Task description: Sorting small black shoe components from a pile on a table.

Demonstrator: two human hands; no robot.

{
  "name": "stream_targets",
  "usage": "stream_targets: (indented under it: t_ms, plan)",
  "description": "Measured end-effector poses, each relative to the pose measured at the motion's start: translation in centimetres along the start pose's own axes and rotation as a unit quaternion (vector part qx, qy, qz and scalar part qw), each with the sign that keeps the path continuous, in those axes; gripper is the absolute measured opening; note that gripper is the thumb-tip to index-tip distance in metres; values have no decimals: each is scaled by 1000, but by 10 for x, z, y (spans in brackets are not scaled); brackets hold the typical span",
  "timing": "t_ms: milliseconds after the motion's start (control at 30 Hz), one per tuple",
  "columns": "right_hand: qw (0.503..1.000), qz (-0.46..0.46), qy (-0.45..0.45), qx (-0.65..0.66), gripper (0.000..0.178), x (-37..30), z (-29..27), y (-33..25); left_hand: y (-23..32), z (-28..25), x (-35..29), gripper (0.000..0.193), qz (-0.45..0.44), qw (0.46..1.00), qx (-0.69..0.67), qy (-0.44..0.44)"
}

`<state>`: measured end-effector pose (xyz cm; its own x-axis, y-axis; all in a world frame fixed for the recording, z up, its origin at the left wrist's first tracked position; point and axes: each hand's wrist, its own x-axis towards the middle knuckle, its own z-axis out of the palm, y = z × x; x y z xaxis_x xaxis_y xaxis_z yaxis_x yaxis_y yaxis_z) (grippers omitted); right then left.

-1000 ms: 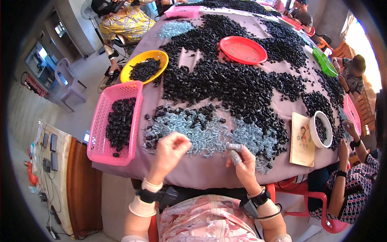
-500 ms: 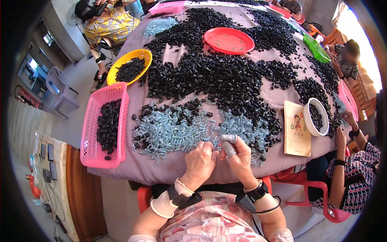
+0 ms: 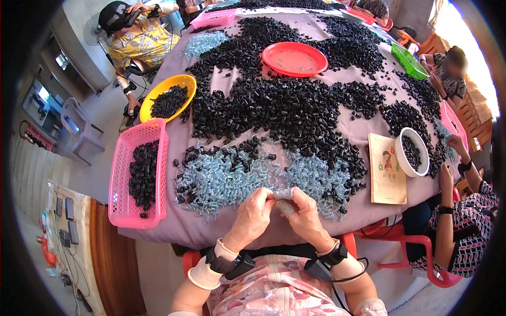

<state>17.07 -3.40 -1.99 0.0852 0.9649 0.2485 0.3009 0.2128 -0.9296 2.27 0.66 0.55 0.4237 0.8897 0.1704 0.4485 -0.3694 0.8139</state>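
Both hands are together at the near edge of the tabletop point(image 3: 211, 231), right over the lap. The left hand point(image 3: 254, 213) and right hand point(image 3: 303, 216) pinch the same small grey piece point(image 3: 284, 203) between their fingertips, fingers curled tight around it; just what it is, too small to tell. It sits at the rim of the pile of pale blue springs point(image 3: 232, 179), which spreads across the mauve cloth right in front of the hands. Beyond the springs lies a big heap of black caps point(image 3: 284, 105), running up the middle of the tabletop. To the left, a pink basket point(image 3: 118, 205) hangs at the edge with black caps inside, and past it a yellow bowl point(image 3: 158, 92) holds more. A red plate point(image 3: 295, 58) sits among the caps farther up. On the right, a white bowl point(image 3: 401, 158) with caps stands just beside a booklet point(image 3: 386, 171). Another person's hand point(image 3: 445, 174) reaches in at the right edge, near the white bowl
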Motion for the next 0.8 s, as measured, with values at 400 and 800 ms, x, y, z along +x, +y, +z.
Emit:
stream_targets:
  t_ms: [400,800]
  plan:
    - [998,33,-1,61,20,-1,-5,-10,-11,-8,85,13,45,990,130,42]
    - [999,-18,19,26,29,0,4,-4,-29,19,101,16,0,971,239,7]
